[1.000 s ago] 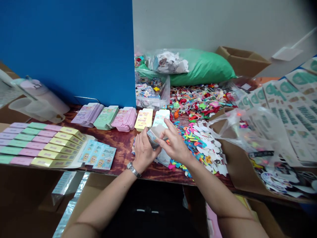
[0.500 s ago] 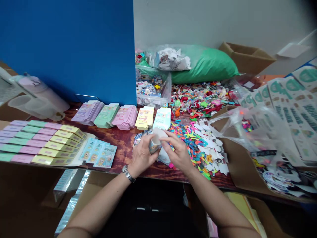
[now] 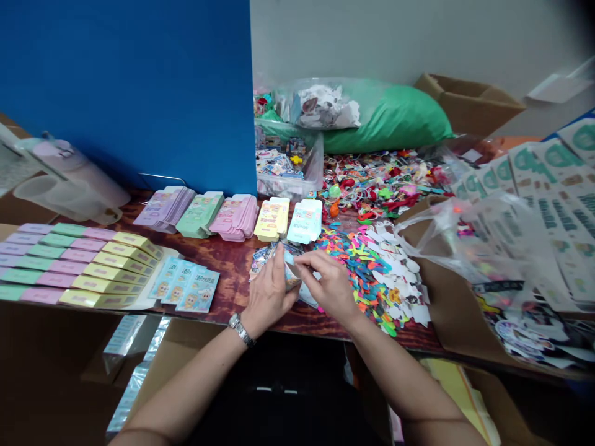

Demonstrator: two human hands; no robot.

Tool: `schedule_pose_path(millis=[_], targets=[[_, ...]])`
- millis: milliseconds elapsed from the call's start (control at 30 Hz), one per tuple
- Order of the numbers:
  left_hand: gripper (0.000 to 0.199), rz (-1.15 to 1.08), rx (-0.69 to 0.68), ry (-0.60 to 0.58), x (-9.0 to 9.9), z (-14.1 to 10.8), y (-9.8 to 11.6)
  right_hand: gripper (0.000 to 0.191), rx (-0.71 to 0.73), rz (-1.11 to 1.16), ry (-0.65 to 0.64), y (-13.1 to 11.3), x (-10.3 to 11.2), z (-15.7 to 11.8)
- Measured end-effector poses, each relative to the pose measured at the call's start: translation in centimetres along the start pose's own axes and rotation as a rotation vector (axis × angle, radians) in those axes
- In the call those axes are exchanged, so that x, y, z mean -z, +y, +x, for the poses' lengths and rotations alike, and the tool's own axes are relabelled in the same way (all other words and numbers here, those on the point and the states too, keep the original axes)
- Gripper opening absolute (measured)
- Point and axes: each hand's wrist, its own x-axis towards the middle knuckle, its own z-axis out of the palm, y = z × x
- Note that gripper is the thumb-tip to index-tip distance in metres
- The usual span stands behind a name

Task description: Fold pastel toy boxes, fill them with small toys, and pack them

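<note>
A small light-blue printed carton is gripped in my left hand, which has a metal watch at its wrist. The fingers of my right hand are bent together at the carton's upper end, against its flap. Whether they also hold something small is hidden. Just behind my hands stands a stack of flat light-blue cartons, beside a yellow stack. Small printed packets lie partly covered by my left hand.
Right of my hands spread colourful small plastic pieces and white cut-outs. Rows of closed pastel cartons and several light-blue cartons lie left. A clear bin and green bag stand behind; a cardboard box stands right.
The carton's open white-lined end faced up before; now its flap is folded over under my right fingers. My left fingers have straightened along its side.
</note>
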Motion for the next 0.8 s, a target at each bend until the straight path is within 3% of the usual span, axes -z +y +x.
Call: schedule_pose_path(millis=[233,333,533,667,800], targets=[[0.104,0.216,-0.001,-0.045,0.7,0.1,0.4,0.027,0.264,-0.192,0.161,0.1,-1.7,-1.8],[0.104,0.246,-0.016,-0.047,0.9,0.1,0.3,0.032,0.307,-0.206,0.156,0.3,-2.1,-2.2],[0.100,0.270,-0.058,0.023,1.0,-0.4,-0.2,0.040,0.177,-0.100,0.049,0.5,-2.2,-2.1],[0.096,0.271,-0.089,0.073,0.9,-0.6,-0.5,0.042,0.173,-0.049,-0.021,0.5,-2.7,-2.2],[0.096,0.262,-0.102,0.128,0.8,-0.6,-0.6,0.039,-0.057,0.210,-0.072,0.5,-2.5,-2.2]])
